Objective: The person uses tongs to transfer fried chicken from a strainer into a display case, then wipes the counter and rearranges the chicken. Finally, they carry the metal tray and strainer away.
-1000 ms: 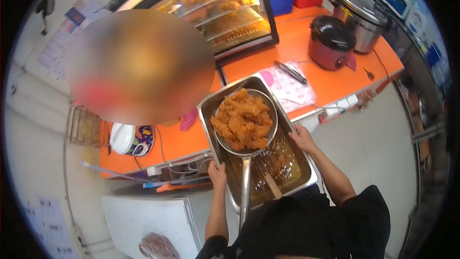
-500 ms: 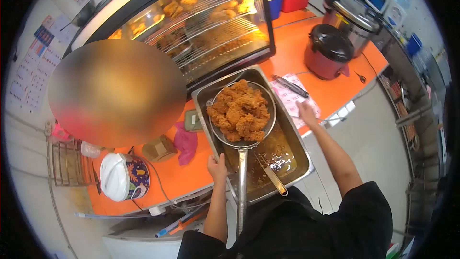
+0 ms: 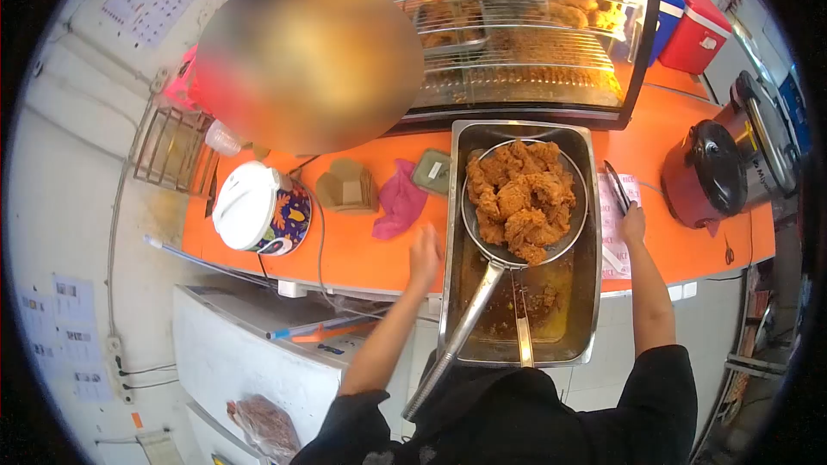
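Fried chicken fills a round wire strainer, which rests over a deep metal tray. The strainer's long handle points toward my body. A second tool with a metal handle lies in the tray's oily liquid. My left hand is off the tray, left of its wall, with nothing visible in it; its fingers are partly smeared. On the right, my right hand is at the lower end of black-and-silver tongs, over printed paper; its fingers are bent round that end.
Behind the tray stands a lit glass cabinet with more chicken. To the left are a pink cloth, a cardboard box, a green container and a white-lidded tub. A dark cooker and red cooler stand right.
My left hand has let go of the tray's edge and moved away to the left. My right hand has reached the tongs. The view has turned and shifted.
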`<state>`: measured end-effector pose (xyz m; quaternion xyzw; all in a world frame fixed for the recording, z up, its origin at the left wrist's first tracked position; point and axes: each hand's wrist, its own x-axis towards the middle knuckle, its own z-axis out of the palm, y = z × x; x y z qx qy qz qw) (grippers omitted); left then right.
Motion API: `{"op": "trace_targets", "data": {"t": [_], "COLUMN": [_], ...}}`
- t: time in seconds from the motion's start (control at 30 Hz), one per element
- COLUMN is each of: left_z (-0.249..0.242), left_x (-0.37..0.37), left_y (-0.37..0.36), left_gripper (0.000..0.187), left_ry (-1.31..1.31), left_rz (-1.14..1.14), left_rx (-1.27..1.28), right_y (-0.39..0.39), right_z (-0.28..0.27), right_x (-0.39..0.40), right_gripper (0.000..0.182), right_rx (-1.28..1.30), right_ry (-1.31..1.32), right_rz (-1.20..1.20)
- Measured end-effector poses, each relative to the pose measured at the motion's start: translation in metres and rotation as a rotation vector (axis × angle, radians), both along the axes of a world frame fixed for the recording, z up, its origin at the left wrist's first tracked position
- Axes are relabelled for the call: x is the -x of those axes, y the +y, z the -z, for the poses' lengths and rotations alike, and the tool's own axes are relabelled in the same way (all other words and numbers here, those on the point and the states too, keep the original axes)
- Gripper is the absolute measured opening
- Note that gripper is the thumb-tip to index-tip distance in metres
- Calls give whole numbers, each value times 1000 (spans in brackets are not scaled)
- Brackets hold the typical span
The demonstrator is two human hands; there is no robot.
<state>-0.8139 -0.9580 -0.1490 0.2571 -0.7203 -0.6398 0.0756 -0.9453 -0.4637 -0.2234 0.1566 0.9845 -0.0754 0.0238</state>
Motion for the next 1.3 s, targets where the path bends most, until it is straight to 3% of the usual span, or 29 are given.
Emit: {"op": "trace_targets", "data": {"t": [0.03,0.1,0.17,0.2,0.27,0.3,0.37,0.43,0.47,0.5,0.53,0.6,0.67,0.73,0.87,0.93,1.03,1.17,1.23,1.27,1.3], "left_z": [-12,22,22,24,32,41,60,-4,23,47,48,38,19,7,-100,-129,-171,-200,-166,-163,-118], "left_x": [22,72,105,115,130,138,166,148,153,156,149,139,133,129,108,113,113,110,119,115,126], "left_y": [-11,-40,-42,-37,-26,-33,-41,-38,-32,-29,-30,-38,-46,-54,-31,-13,44,169,247,280,321], "left_gripper": [23,23,28,28,40,40,57,74,78,81,84,87,99,106,106,102,97,78,66,75,85], "left_ry": [6,332,355,363,26,39,-107,-168,-216,-264,-258,-235,-246,-193,-61,193,400,799,671,456,380], "left_rz": [-62,65,63,30,132,150,446,527,457,353,335,351,345,293,235,327,503,883,957,1089,1131], "left_rx": [-144,548,974,958,1242,1214,624,393,626,862,850,856,689,819,973,897,863,506,528,458,515], "right_y": [0,15,15,15,0,-2,0,6,-9,-40,-58,-63,-68,-76,-84,-77,-64,-65,-68,-69,-69], "right_z": [-9,-15,-26,-42,-83,-100,-106,-76,-92,-115,-128,-125,-120,-115,-88,-68,-45,-29,-25,-17,-11], "right_x": [-7,-26,-63,-85,-140,-174,-236,-298,-324,-337,-348,-375,-407,-427,-465,-479,-494,-519,-533,-544,-560], "right_gripper": [40,40,41,40,38,38,43,48,48,49,50,49,45,45,44,45,45,44,44,41,42], "right_rx": [17,88,257,331,422,404,310,112,74,230,398,405,414,434,435,426,472,536,539,519,567], "right_ry": [19,139,350,453,443,394,392,700,719,643,562,568,526,550,568,547,474,507,467,462,424], "right_rz": [23,8,-1,1,154,224,337,329,379,499,606,647,694,771,827,821,887,920,968,971,988]}}
